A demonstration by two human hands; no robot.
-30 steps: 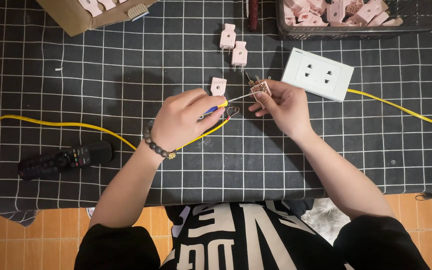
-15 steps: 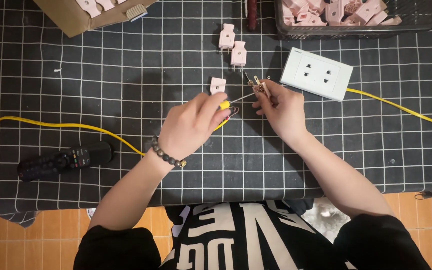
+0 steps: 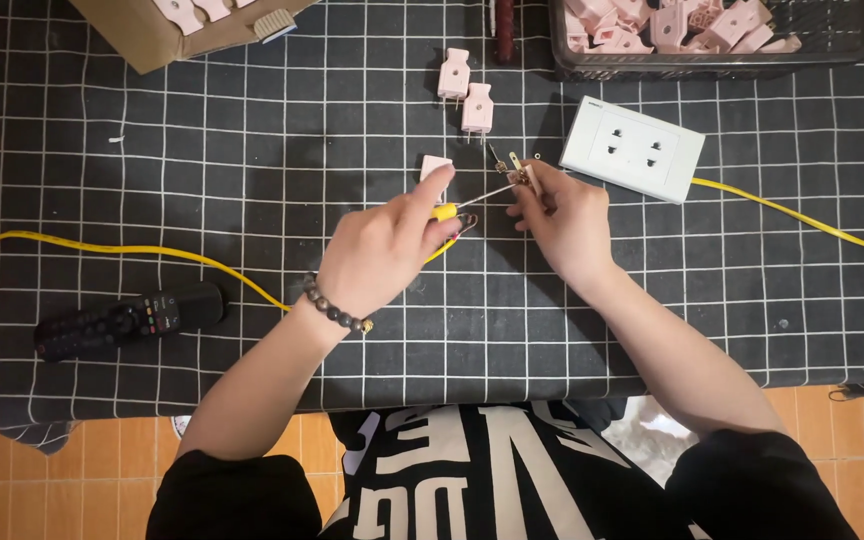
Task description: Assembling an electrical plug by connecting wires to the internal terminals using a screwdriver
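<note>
My left hand is closed around a small yellow-handled screwdriver. Its thin shaft points right, toward my other hand, and my left index fingertip touches a pink plug half on the cloth. My right hand pinches a small plug insert with metal prongs just above the cloth. A yellow cable runs in from the left and goes under my left hand, with thin red wire ends showing between my hands.
A white double socket lies right of my hands, with a yellow lead trailing off right. Two pink plugs lie behind. A dark basket of pink parts, a cardboard box and a black remote sit around.
My left hand has shifted slightly right and stretched its index finger up onto the pink plug half. My right hand stays put with the prong insert.
</note>
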